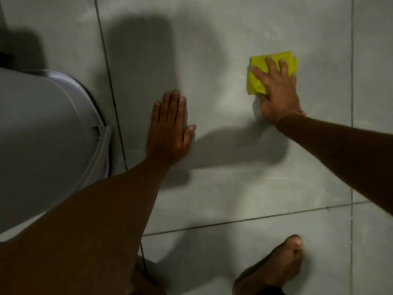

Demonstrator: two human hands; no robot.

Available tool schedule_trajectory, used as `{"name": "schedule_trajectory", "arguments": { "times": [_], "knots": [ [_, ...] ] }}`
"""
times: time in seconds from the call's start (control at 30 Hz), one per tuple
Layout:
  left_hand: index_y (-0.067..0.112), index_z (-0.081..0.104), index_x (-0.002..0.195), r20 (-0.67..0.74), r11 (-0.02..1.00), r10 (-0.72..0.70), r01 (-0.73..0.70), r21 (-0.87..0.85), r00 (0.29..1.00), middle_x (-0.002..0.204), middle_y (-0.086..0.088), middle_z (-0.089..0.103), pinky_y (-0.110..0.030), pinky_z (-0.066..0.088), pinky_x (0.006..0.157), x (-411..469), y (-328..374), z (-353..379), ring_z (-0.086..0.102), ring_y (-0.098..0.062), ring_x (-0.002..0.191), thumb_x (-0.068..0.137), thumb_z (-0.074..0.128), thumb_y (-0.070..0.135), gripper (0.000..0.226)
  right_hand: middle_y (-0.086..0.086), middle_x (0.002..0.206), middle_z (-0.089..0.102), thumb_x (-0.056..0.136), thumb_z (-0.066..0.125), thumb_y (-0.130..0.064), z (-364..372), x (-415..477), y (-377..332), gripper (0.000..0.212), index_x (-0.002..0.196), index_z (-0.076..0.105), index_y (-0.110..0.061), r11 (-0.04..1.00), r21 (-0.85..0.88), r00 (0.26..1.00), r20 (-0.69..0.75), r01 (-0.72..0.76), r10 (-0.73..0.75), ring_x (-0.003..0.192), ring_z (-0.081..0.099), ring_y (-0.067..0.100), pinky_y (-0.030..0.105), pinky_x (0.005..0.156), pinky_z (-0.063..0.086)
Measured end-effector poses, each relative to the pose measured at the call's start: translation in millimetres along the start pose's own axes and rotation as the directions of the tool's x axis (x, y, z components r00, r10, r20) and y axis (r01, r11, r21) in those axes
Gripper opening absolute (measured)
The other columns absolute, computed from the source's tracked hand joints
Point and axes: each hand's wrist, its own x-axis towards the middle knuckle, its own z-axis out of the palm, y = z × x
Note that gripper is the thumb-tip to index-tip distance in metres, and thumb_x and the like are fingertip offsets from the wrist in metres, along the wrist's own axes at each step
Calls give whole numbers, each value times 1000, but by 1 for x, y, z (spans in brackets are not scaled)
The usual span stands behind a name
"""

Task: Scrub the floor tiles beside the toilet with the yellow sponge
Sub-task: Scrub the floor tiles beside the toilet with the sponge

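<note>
Large grey floor tiles (234, 28), dark grout lines (107, 60) running between them, white toilet (42, 135) at the left edge, dim light, soft shadows (140, 60) lying across the tiles

Entry: bathroom, domestic in look. Being shown by: a white toilet (46, 135) being seen at the left edge; large grey floor tiles (223, 188) being divided by dark grout lines (255, 218); a bare foot (282, 262) being rested on them.

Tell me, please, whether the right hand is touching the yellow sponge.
Touching. The head view shows the right hand pressing flat on the folded yellow sponge, straight fingers lying across its top.
</note>
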Motion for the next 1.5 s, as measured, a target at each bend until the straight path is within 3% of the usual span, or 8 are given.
{"name": "schedule_trajectory", "arguments": {
  "times": [0.23,0.43,0.63,0.83,1.03,1.17,1.3,1.5],
  "knots": [
    [5,24,158,35,1000,-9,10,-21,999,167,-18,20,-50,14,128,1,1,-6,16,-34,156,100,36,47,73,5,159,28,80,52,-5,57,-152,-38,75,146,34,-35,765,-133,773,203,630,-601,147,16,41,66,113,20],
    [6,22,158,14,1000,11,-11,-24,1000,167,-17,20,-50,14,128,0,1,-3,16,-34,156,101,34,48,72,8,160,25,75,50,-7,77,-146,-83,81,148,28,-36,997,-61,996,-68,46,-50,147,14,44,67,115,10],
    [6,19,159,55,999,9,-7,-37,998,168,-18,16,-50,11,128,2,-1,-8,12,-35,157,102,33,47,72,-6,154,37,75,51,-8,97,-274,-67,73,138,43,-44,848,-89,851,115,523,-513,145,25,31,58,114,24],
    [8,17,159,5,1000,12,-12,-18,1000,168,-17,16,-48,10,128,-1,-1,-1,12,-34,157,102,31,49,72,16,159,23,63,59,-2,66,-195,-1,95,146,30,-37,910,98,908,-83,-403,411,145,14,46,69,111,20],
    [8,15,159,32,1000,5,-4,-11,999,168,-18,14,-49,8,128,2,-3,-5,10,-35,157,101,32,47,72,4,158,29,65,61,-4,78,-267,-3,90,144,34,-40,934,-76,929,156,350,-336,147,18,37,63,114,24],
    [6,17,159,43,1000,-6,6,17,999,168,-18,14,-50,10,128,1,-2,-4,10,-35,157,101,32,47,72,11,161,20,66,62,5,56,-239,48,94,147,32,-34,982,53,983,45,-182,179,147,10,42,65,112,24],
    [9,16,159,11,999,7,-7,35,1000,168,-17,15,-47,9,127,0,-3,2,11,-34,157,101,30,49,72,10,163,12,76,58,-16,34,-108,30,82,149,26,-37,808,256,812,-121,-531,571,149,4,40,63,117,6],
    [5,20,158,68,1000,-15,15,-1,998,168,-19,16,-51,12,127,4,-2,-7,12,-36,157,100,33,46,73,9,159,26,78,44,-8,52,-163,14,72,145,37,-34,934,-81,936,86,347,-341,146,16,42,65,115,17]
  ]
}}
